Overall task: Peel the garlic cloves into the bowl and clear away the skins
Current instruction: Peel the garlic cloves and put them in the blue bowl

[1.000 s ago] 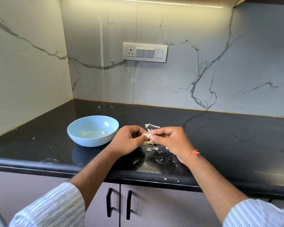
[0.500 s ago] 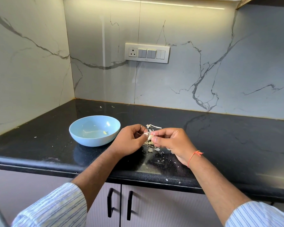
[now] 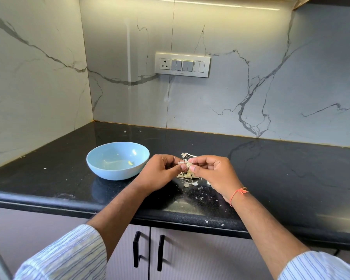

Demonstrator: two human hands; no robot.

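Black granite countertop [image 3: 281, 178] ran below a marble-veined wall carrying a switch plate [image 3: 182, 65]. Over it the left hand [image 3: 158, 174] and right hand [image 3: 214, 174] met fingertip to fingertip, both curled and pinching one garlic clove [image 3: 187, 164] between them. Directly under the hands lay a heap of garlic skins [image 3: 187, 176], with flakes scattered toward the counter edge. Just left of the left hand sat the blue bowl [image 3: 101, 166], holding a small yellowish piece.

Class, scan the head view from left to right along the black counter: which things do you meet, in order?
Blue bowl → left hand → garlic clove pinched between both hands → right hand → orange wrist thread.
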